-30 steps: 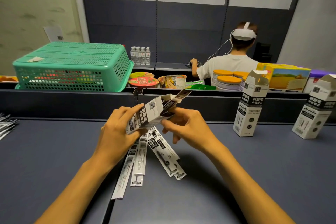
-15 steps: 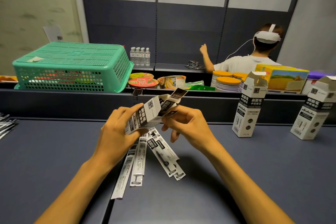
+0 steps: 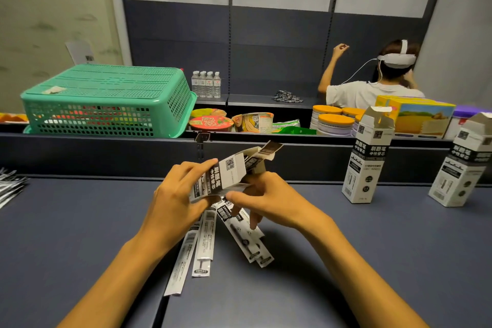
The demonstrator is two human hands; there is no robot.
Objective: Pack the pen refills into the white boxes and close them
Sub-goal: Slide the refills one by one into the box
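Three white boxes in view, each printed 刷题笔 中性替芯 on a black band. One white box (image 3: 226, 176) tilted above the counter (image 3: 80, 234), top flaps open; left hand (image 3: 181, 197) fingers curl round its lower end, right hand (image 3: 266, 197) fingers pinch it from beneath. Two more stand upright, flaps open, well right of the fingers: nearer box (image 3: 368, 160), far box (image 3: 463, 165). Roughly four sleeved pen refills (image 3: 205, 242) lie fanned just below the fingers; their print is unreadable.

Three white refill boxes (image 3: 368, 165) show, four packaged pen refills (image 3: 203, 242) lie on the table, four water bottles (image 3: 206, 84) stand together, plus one green basket (image 3: 106, 100).
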